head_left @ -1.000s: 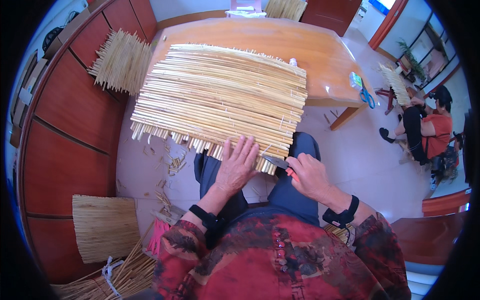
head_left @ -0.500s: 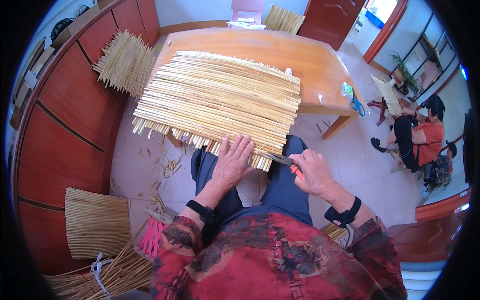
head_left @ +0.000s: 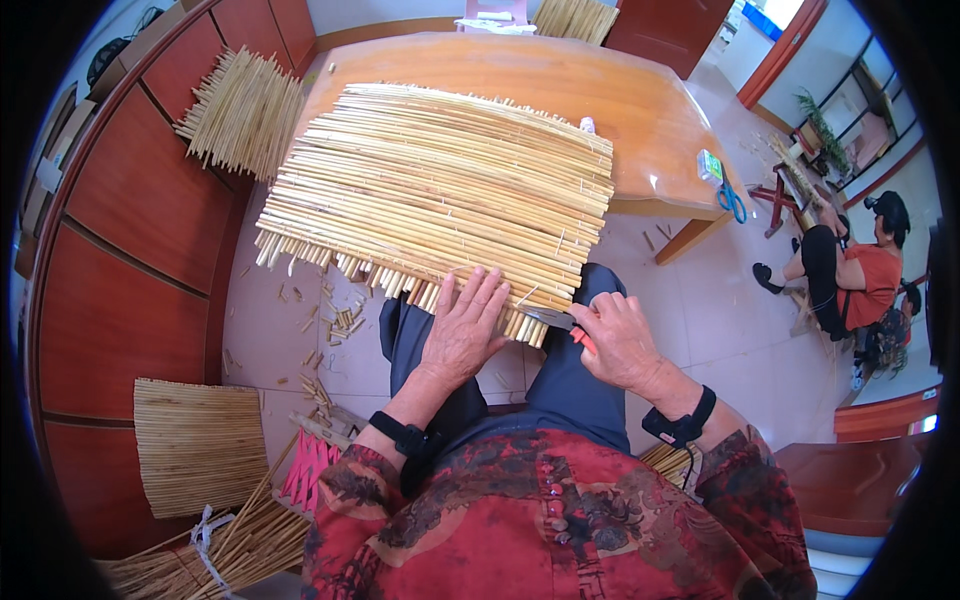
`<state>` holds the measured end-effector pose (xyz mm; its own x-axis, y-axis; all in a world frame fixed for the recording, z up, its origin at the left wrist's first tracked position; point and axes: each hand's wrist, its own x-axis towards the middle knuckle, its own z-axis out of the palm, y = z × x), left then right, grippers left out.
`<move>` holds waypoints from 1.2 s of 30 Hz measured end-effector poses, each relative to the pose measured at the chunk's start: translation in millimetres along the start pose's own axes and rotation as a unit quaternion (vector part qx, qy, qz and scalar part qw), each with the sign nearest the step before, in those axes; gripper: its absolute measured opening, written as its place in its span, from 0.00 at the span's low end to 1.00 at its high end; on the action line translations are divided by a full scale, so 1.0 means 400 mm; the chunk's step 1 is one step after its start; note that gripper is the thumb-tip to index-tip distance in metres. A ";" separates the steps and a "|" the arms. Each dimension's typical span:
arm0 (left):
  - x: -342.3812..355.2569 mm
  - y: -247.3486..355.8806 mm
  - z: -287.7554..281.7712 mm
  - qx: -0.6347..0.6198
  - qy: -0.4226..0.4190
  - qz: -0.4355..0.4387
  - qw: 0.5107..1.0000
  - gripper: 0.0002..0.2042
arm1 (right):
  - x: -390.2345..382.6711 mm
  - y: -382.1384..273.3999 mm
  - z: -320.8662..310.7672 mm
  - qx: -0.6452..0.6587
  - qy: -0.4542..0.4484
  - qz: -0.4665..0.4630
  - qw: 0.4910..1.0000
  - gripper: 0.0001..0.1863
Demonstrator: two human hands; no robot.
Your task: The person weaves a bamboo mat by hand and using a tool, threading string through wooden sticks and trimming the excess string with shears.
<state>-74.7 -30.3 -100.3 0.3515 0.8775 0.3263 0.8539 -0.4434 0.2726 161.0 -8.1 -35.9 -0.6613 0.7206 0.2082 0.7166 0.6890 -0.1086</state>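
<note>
A mat of straw-coloured reed stalks (head_left: 450, 190), tied side by side, lies on the table and reaches over its near edge above my lap. My left hand (head_left: 465, 325) rests flat on the mat's near edge, fingers stretched out, holding nothing. Closed around the red-orange handles of a pair of shears (head_left: 582, 339) is my right hand (head_left: 618, 340). The grey blades lie at the short stalk ends on the near right edge of the mat; their tips are hard to make out among the stalks.
On the wooden table (head_left: 660, 120) lie blue scissors (head_left: 732, 203) and a small box (head_left: 709, 167). Cut stalk pieces (head_left: 343, 322) litter the floor. More mats (head_left: 197, 440) lean at the red cabinets (head_left: 130, 270). A stalk bundle (head_left: 240, 545) lies lower left. Another person (head_left: 868, 270) sits right.
My right hand and the shears have shifted slightly left and down against the stalk ends. My left hand stays pressed on the mat. The whole view has tilted a little.
</note>
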 end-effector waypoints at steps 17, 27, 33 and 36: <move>-0.006 0.004 0.000 0.000 -0.011 -0.015 1.000 0.40 | 0.045 0.057 0.004 -0.011 -0.049 -0.105 0.993 0.14; 0.003 -0.013 -0.003 0.035 0.003 0.008 0.999 0.38 | 0.075 -0.008 -0.068 0.052 0.005 -0.092 0.994 0.13; 0.006 -0.013 0.023 0.023 0.019 0.023 0.999 0.34 | 0.224 -0.078 -0.280 0.051 0.144 -0.134 0.979 0.12; 0.003 -0.005 0.009 0.000 0.028 0.014 1.000 0.34 | 0.168 -0.025 -0.236 0.062 0.095 -0.050 0.992 0.12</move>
<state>-74.5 -27.6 -103.7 0.3530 0.8536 0.3829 0.8444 -0.4670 0.2626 130.4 26.0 71.0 -0.6660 0.6282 0.4023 0.6084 0.7695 -0.1943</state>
